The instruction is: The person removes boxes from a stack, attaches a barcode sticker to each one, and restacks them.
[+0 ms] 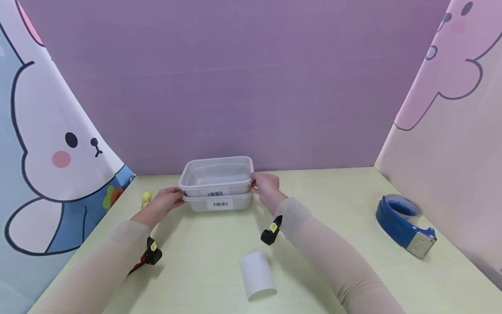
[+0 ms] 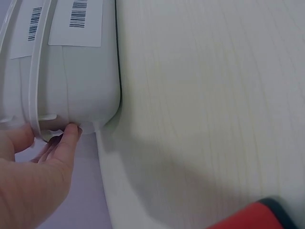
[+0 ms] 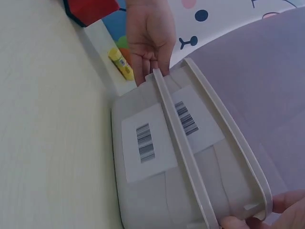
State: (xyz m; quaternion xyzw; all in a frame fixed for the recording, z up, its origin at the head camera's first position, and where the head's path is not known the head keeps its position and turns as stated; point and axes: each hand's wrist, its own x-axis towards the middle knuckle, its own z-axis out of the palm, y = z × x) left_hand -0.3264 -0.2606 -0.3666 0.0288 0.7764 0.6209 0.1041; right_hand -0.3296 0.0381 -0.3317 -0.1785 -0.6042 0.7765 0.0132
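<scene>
Two translucent white plastic containers are stacked at the back of the table, each with a barcode label on its front. The upper container (image 1: 196, 192) sits in the lower container (image 1: 199, 206), and its inside looks empty. My left hand (image 1: 162, 203) is at the stack's left end. In the left wrist view, its thumb and fingers (image 2: 66, 145) pinch the lower container's rim. At the opposite end, my right hand (image 1: 268, 187) grips the upper container's rim, with fingertips (image 3: 235, 223) under it in the right wrist view. Part of that hand lies outside the right wrist view.
A curved white paper piece (image 1: 256, 274) lies in front of the stack. To the right stands a blue tape dispenser (image 1: 396, 229) with a roll on it. A yellow glue stick (image 1: 146, 199) and a red-and-black object (image 2: 252, 217), partly hidden, are at left. Behind rises a purple wall (image 1: 251, 87).
</scene>
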